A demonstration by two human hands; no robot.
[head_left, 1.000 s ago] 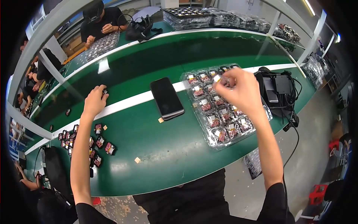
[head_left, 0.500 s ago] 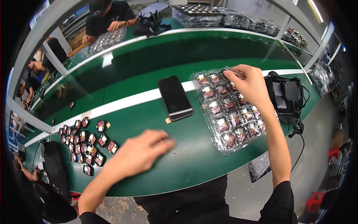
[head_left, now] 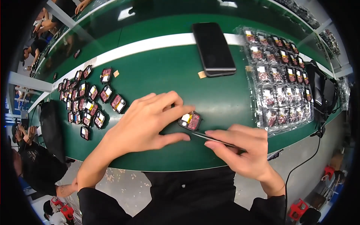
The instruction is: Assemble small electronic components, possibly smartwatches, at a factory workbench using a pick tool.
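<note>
Green bench (head_left: pixel 157 71); black-rimmed module (head_left: pixel 194 121), red, white, yellow; left hand (head_left: pixel 144 122) spread beside it, right hand (head_left: pixel 245 152) pinching tweezers (head_left: pixel 201 135)

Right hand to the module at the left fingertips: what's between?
Thin tweezers, gripped in the right hand, tips near the module; contact unclear. Shows in the head view.

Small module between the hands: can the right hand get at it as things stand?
Probably yes: the right hand holds tweezers close by the small module, with nothing visible between; the left hand has a finger at its far edge.
</note>
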